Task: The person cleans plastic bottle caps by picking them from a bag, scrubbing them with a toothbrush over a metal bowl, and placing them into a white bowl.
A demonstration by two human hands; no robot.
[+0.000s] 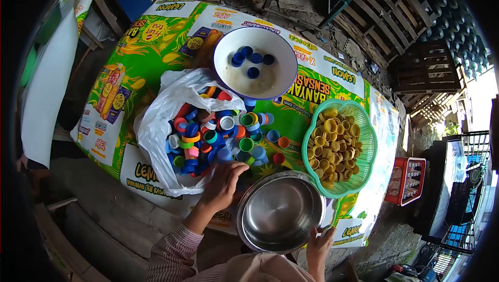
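My left hand (224,182) is beside the opening of a white plastic bag (156,110), its fingers bent near spilled bottle caps; whether it pinches anything is hidden. Mixed-colour caps (208,134) fill the bag and spread out to its right. My right hand (319,243) touches the lower right rim of a steel bowl (280,212), which has no caps inside. Several dark blue caps (253,72) lie in a white enamel basin (226,56) at the top. Yellow caps (335,147) fill a green plastic basket (369,149) on the right.
A green printed sheet (140,64) covers the table. Loose caps, among them a red one (278,158), lie between the bag and the basket. Beyond the table stand a red crate (405,180), wooden pallets (384,12) and a green-framed bench (332,14).
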